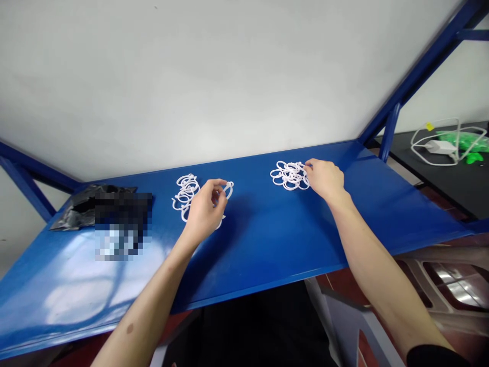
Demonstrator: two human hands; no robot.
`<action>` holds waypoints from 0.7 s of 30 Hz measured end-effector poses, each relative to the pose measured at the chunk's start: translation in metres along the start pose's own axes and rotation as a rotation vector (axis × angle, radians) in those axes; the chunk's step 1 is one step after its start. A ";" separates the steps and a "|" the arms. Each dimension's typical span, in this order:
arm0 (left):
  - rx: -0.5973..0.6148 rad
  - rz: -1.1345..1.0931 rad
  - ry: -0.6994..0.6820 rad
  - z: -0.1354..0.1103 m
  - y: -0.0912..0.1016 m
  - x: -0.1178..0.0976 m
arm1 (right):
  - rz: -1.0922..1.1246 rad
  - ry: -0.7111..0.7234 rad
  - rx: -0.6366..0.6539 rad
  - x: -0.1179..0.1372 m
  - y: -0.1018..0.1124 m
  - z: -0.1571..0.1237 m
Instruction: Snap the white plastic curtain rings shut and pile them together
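My left hand (208, 209) pinches a white plastic curtain ring (229, 190) between thumb and fingers, raised a little over the blue table. Just left of it lies a loose group of similar white rings (186, 191), some open at one side; part of this group is hidden behind the hand. My right hand (324, 177) is at the right edge of a second pile of white rings (289, 176). Its fingertips are closed on a ring at that edge, though the thumb is mostly hidden.
The blue table (260, 244) meets a pale wall (229, 76) at its back, with blue frame bars at both ends. A black plastic bag (82, 206) lies at the left beside a blurred patch. To the right, a black table (431, 173) bears a white charger with cable (439, 148).
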State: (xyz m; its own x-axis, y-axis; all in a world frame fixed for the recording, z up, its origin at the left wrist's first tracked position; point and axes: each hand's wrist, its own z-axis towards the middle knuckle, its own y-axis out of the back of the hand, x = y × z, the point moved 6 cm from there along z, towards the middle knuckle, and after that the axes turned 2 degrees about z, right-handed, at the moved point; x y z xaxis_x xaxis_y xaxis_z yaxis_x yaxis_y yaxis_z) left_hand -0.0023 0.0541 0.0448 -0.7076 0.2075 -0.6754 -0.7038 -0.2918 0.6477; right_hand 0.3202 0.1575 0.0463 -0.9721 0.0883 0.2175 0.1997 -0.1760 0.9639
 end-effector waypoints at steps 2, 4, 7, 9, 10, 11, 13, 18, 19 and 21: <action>0.021 -0.149 0.098 0.001 0.000 0.003 | 0.001 0.032 -0.047 0.004 0.003 -0.003; 0.058 -0.287 0.174 0.000 -0.004 0.005 | 0.025 0.084 -0.119 0.011 0.008 -0.007; 0.113 -0.438 0.236 -0.004 -0.012 0.005 | 0.156 0.251 -0.207 0.032 0.013 -0.019; 0.150 -0.511 0.254 -0.007 -0.019 0.002 | 0.331 0.437 -0.185 0.055 0.012 -0.035; 0.173 -0.544 0.261 -0.009 -0.022 0.000 | 0.433 0.539 -0.143 0.068 0.009 -0.046; 0.193 -0.577 0.266 -0.011 -0.026 -0.002 | 0.536 0.620 -0.077 0.080 0.006 -0.057; 0.224 -0.642 0.264 -0.014 -0.032 -0.006 | 0.683 0.717 0.071 0.101 -0.005 -0.078; 0.302 -0.728 0.245 -0.019 -0.042 -0.011 | 0.798 0.769 0.223 0.120 -0.024 -0.104; 0.314 -0.725 0.247 -0.019 -0.044 -0.011 | 0.811 0.776 0.226 0.120 -0.026 -0.104; 0.322 -0.709 0.252 -0.020 -0.044 -0.011 | 0.832 0.773 0.224 0.117 -0.027 -0.102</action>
State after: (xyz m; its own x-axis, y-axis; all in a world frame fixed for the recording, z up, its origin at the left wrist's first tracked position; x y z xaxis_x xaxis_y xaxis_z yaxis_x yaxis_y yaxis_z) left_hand 0.0380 0.0461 0.0169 -0.0794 0.0153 -0.9967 -0.9895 0.1202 0.0807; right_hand 0.1883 0.0725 0.0303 -0.3307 -0.6098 0.7202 0.7554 0.2864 0.5893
